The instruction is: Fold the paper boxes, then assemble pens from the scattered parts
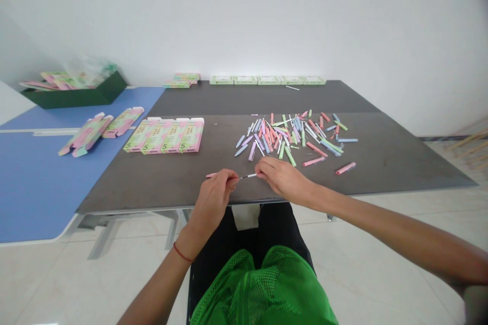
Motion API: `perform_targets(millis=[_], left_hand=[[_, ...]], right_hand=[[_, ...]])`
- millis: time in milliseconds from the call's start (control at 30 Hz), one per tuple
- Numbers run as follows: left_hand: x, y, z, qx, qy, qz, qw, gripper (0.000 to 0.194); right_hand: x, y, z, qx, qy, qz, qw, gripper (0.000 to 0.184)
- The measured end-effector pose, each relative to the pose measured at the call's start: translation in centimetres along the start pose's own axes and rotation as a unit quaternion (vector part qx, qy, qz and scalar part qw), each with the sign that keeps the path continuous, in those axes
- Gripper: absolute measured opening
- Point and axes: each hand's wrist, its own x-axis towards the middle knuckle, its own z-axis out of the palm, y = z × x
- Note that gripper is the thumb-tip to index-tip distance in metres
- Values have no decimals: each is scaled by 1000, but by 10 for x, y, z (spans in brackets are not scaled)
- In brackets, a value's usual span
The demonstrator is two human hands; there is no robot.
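My left hand (pixel 215 188) grips a pink pen barrel (pixel 211 175) near the table's front edge, and its end pokes out to the left. My right hand (pixel 280 179) pinches a thin white refill (pixel 248 176) with a dark tip. That tip meets the left fist, and I cannot tell whether it is inside the barrel. Beyond my hands lies a loose pile of pastel pink, blue, green and purple pen parts (pixel 284 137) on the dark grey tabletop (pixel 362 162). A row of flat pink-and-green printed cartons (pixel 163 135) lies to the left.
Further flattened cartons (pixel 99 129) lie on a blue table (pixel 34 183) at the left. A dark green tray (pixel 74 96) holding cartons stands at the back left. Several closed boxes (pixel 267 80) line the far edge against a white wall (pixel 244 15).
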Motion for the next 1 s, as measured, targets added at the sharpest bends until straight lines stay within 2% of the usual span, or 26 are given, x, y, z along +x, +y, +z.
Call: perform_targets(millis=[433, 1000], left_hand=[[1, 4, -3, -39, 35, -19, 998, 17], [-1, 2, 0, -47, 28, -14, 998, 17]], right_hand=[[-2, 1, -1, -8, -8, 3, 1000, 20], [-6, 0, -1, 5, -6, 6, 1000, 18]])
